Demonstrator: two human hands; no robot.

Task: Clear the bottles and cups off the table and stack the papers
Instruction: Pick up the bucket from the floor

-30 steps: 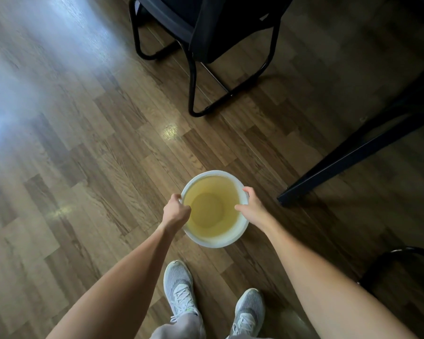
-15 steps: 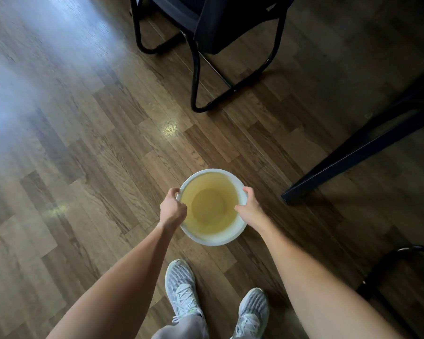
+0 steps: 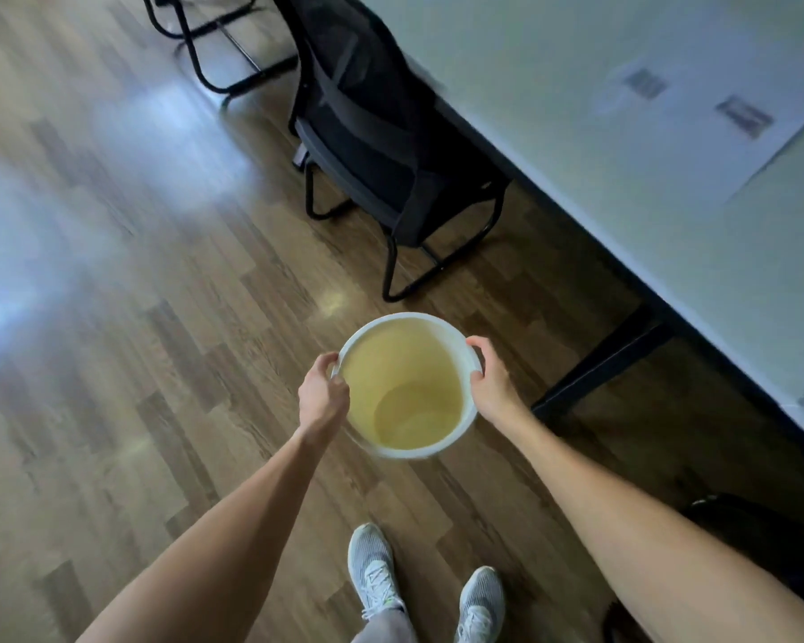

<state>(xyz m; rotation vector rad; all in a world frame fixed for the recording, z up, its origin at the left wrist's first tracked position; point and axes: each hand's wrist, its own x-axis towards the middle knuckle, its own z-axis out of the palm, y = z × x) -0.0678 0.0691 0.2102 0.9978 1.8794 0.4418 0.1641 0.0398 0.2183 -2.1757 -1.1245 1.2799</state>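
Two hands, left and right, on one bucket; two chairs.

Both hands grip the rim of a white bucket, left hand on the left side, right hand on the right. Left of the grip lies bare wooden floor. Ahead of the grip a black chair stands against the table edge. Right of the grip a dark table leg slants to the floor. Behind and right sits a dark object, possibly another chair. Two grey shoes stand behind the grip.
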